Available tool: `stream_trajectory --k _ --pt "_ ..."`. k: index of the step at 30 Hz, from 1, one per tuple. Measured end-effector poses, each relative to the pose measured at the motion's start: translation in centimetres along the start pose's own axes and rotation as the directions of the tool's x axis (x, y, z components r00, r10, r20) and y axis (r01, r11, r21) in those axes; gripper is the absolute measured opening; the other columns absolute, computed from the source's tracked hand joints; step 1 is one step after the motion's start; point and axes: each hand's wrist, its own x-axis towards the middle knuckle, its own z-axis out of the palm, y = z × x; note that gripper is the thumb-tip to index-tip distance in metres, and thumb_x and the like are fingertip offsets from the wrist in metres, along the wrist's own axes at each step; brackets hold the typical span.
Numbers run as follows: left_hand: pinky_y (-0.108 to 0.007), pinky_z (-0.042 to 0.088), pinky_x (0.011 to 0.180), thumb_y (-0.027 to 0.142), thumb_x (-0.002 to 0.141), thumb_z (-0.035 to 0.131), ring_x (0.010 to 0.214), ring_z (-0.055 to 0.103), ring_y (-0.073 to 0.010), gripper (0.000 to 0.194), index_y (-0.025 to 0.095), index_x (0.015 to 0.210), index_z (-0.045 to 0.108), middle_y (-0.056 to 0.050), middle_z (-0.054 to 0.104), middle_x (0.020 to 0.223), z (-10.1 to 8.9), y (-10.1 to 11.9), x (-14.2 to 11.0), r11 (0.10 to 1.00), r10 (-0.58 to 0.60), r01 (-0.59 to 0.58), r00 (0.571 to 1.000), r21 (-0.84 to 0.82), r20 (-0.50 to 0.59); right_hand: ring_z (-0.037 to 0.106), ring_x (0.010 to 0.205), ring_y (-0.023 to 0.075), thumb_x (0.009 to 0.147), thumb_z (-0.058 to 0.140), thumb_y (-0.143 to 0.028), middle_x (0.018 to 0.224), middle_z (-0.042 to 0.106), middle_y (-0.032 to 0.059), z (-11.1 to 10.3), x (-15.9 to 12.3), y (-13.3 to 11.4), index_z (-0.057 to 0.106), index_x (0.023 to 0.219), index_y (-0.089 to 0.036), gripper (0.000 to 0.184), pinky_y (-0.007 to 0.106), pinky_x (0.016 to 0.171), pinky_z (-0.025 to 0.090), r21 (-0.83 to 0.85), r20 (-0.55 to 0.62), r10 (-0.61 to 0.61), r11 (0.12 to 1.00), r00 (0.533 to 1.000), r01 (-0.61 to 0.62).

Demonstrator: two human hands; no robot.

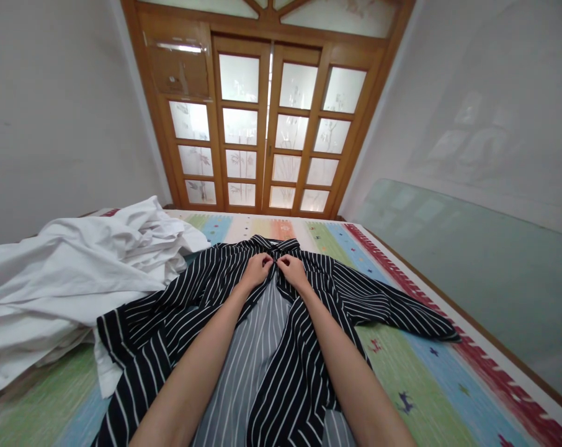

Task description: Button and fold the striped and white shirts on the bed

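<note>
A black shirt with white stripes (pixel 369 292) lies spread on its back, collar away from me and sleeves out to both sides. Below the chest its front hangs apart, and the paler grey striped inside shows. Just under the collar, my left hand (pixel 258 268) pinches one front edge of the shirt. Close beside it, my right hand (pixel 291 270) pinches the opposite front edge, and the two sets of fingertips almost meet. Any button between the fingers is too small to make out.
A heap of white cloth (pixel 76 267) lies on the left, touching the shirt's left sleeve. Underneath is a colourful striped bed cover (pixel 402 366). A pale green panel (pixel 448 236) borders the right side. Wooden doors with glass panes (pixel 262 124) stand beyond the far edge.
</note>
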Motion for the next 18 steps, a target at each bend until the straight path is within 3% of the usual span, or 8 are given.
stream_trajectory --k 7,18 --pt "-0.026 0.05 0.074 0.014 0.081 0.061 0.075 0.067 -0.0171 0.013 0.017 0.082 0.074 -0.005 0.074 0.081 -0.14 -0.25 0.48 0.995 -0.078 0.08 0.996 -0.059 0.034 0.065 0.077 0.0188 0.08 0.054 -0.023 0.079 0.073 0.0039 0.02 0.3 0.46 0.071 0.075 -0.019 0.017 0.029 0.075 0.049 0.051 0.037 0.004 0.999 0.999 -0.006" --pt "-0.027 0.051 0.079 0.014 0.08 0.06 0.078 0.067 -0.017 0.014 0.016 0.084 0.073 -0.005 0.074 0.084 -0.17 0.07 0.54 0.992 -0.075 0.076 0.997 -0.099 0.014 0.066 0.079 0.0192 0.08 0.056 -0.025 0.082 0.073 0.0051 0.1 0.44 0.8 0.071 0.077 -0.018 0.017 0.03 0.077 0.049 0.088 0.05 0.02 0.996 0.999 -0.024"
